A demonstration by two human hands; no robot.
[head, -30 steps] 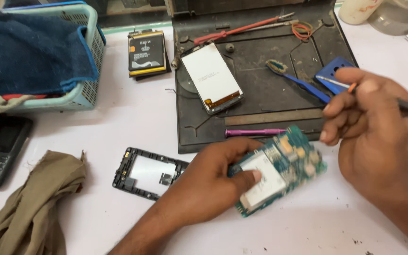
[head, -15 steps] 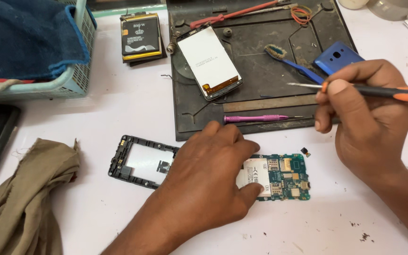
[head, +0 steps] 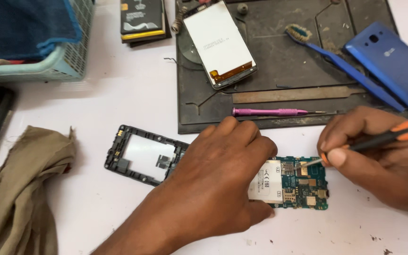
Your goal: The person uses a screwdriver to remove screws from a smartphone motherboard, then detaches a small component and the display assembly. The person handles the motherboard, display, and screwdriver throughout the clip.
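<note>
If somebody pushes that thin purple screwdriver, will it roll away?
Probably a little. The purple screwdriver has a round, slim handle, so a sideways push would likely roll it. It lies on the dark work mat along a raised strip, which may stop it. It looks thin and stiff, probably light to lift.

On my white table (head: 119, 94): dark work mat (head: 279, 61) carrying a detached phone screen (head: 220, 42), blue toothbrush (head: 341, 66), blue back cover (head: 393, 63), and a pink-handled screwdriver (head: 270, 112) along its near edge. Black empty phone frame (head: 142, 155) lies below the mat, a battery (head: 142, 19) above left. Crumpled khaki rag (head: 22, 189) at left; pale basket (head: 48, 61) holds blue cloth (head: 24, 23).
</note>
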